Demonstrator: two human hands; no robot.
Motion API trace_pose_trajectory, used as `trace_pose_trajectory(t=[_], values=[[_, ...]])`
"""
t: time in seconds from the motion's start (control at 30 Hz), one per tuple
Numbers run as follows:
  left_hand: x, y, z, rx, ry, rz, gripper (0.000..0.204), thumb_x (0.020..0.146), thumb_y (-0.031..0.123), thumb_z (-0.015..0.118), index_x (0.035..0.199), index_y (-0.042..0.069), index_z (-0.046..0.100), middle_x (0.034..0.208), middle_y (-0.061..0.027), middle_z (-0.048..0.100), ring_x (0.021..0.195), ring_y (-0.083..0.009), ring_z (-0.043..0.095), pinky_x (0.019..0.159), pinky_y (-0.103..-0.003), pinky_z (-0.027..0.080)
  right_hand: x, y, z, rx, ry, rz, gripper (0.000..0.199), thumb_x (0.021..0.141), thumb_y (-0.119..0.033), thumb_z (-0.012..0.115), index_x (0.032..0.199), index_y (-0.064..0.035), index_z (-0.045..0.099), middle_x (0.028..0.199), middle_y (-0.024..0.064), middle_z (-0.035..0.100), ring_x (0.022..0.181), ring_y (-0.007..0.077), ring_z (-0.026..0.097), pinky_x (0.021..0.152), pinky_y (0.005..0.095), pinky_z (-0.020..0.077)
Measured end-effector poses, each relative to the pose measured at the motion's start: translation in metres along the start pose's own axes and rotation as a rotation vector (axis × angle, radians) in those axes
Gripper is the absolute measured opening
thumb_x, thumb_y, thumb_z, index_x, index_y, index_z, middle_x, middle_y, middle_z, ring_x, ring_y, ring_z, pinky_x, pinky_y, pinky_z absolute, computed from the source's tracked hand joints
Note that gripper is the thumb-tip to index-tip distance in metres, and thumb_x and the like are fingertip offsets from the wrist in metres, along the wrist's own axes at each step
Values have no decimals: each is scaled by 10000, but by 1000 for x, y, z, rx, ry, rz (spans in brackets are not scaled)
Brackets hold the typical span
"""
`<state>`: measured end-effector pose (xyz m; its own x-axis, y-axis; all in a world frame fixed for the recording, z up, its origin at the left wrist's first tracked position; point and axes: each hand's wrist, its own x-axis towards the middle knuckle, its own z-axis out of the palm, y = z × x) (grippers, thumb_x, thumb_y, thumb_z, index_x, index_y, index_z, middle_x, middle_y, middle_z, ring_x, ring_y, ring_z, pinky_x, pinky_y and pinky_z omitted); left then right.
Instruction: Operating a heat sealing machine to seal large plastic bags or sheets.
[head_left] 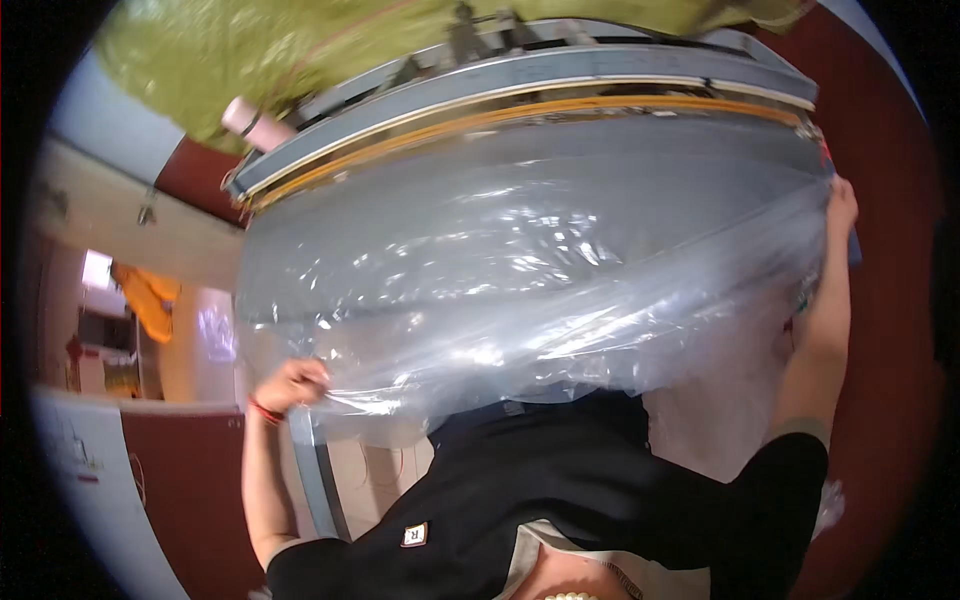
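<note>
A wide sheet of clear plastic film (pixel 480 350) spreads across a grey work surface (pixel 400 225) in front of me, its near part hanging in shiny folds close to my body. My left hand (pixel 292 383), with a red cord on the wrist, is closed on the film's near left edge. At the far right, my right hand (pixel 843 203) has its fingers closed on the film's other side, beside the end of a long machine (pixel 560 68). Between the two hands the film is drawn into slanting creases. Its far edge lies near an orange strip (pixel 560 105) on the machine.
Yellow-green plastic sheeting (pixel 250 60) covers the area behind the machine. A pink roll (pixel 257 125) sticks out at the machine's left end. On the left is a doorway with an orange object (pixel 148 300) beyond it. A dark red wall band (pixel 890 300) runs along the right.
</note>
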<state>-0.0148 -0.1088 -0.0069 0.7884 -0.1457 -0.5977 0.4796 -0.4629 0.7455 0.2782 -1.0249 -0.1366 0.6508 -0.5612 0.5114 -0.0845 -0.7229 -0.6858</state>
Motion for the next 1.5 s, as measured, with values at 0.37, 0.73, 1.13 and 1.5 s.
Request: trace_pose_trajectory(t=[0.37,0.73,1.13,1.5], values=[[9,120,-54,739,1401,828,227,745,104,613,933,4,534,866,-84,540,762,-244,532,672,-362,437,6,9,-17,-260,-30,-25,370,857,-379,447,986,-51,561,927,139,593,853,272,554,760,342,413],[145,20,-48,926,707,277,585,787,303,545,1296,125,319,1377,-100,245,1283,-300,182,930,-609,175,8,17,-11,-287,-21,-95,408,859,-413,438,991,-47,563,943,123,595,862,247,551,765,331,409],[181,60,-52,1191,958,417,310,796,353,483,1043,200,591,1100,-75,503,1029,-260,444,872,-489,308,25,46,-22,-97,-76,50,421,847,-411,478,991,-30,585,906,65,609,823,168,546,754,283,413],[220,78,-49,859,1326,437,259,669,323,643,794,98,613,917,-64,539,946,-247,478,775,-404,380,-11,-41,-114,619,-70,242,301,840,-302,551,1005,-50,558,885,13,558,814,113,503,745,233,396]])
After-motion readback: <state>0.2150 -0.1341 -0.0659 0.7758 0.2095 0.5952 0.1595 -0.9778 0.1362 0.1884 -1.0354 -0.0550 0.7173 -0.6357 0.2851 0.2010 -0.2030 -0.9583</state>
